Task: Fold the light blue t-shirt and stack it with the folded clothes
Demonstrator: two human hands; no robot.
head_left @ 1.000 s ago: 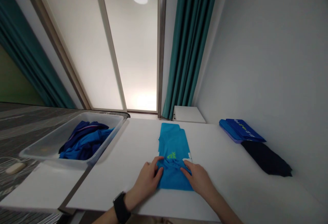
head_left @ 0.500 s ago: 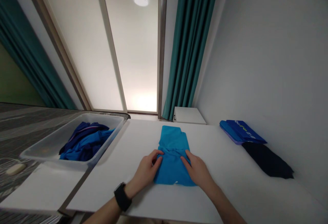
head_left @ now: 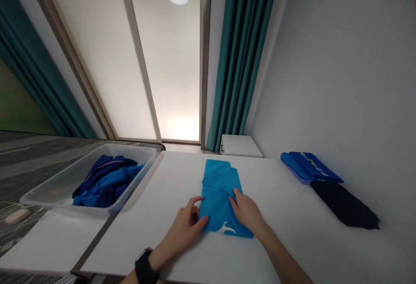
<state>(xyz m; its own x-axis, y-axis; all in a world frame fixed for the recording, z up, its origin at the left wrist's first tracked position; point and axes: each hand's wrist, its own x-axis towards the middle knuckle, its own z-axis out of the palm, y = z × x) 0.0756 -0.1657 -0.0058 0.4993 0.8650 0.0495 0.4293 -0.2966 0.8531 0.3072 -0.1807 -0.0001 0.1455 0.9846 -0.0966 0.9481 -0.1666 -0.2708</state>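
Head view, left hand pinching teal shirt, right hand flat on it, tub holding blue clothes

A home room: teal curtains, laundry tub.

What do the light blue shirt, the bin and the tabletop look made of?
The light blue shirt looks like thin knit fabric, likely synthetic sportswear: matte, soft creases, printed white mark. The bin looks like smooth translucent plastic: milky walls, moulded rim. The tabletop is a smooth white board with a slight sheen, probably laminate; its core is not visible.
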